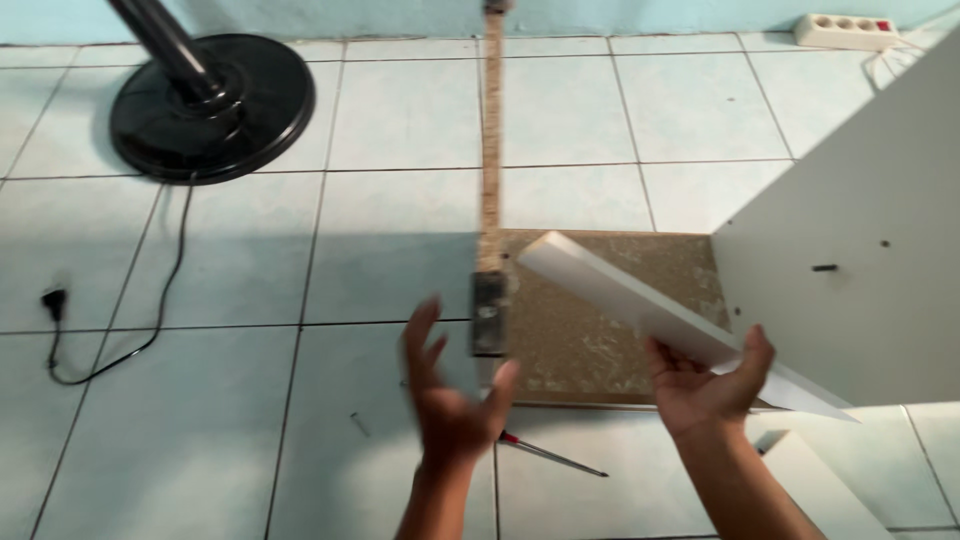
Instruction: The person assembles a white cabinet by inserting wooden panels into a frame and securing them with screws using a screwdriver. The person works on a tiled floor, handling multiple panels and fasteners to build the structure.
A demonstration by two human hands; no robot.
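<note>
My right hand [705, 385] grips a narrow white board [640, 305] that slants from the upper left down to the lower right. My left hand [450, 395] hangs open and blurred beside an upright raw-edged panel [490, 150], holding nothing. A dark metal fitting [488, 315] sits on that panel's near end. Behind the board lies a brown chipboard panel [590, 330] flat on the tiled floor. A large white panel [860, 250] with small holes and a peg stands on the right.
A screwdriver [550, 455] lies on the tiles between my forearms, and a small screw [360, 424] to its left. A black fan base [210, 105] with its cord and plug [52, 300] stands at the back left. A white power strip [845, 30] rests by the far wall.
</note>
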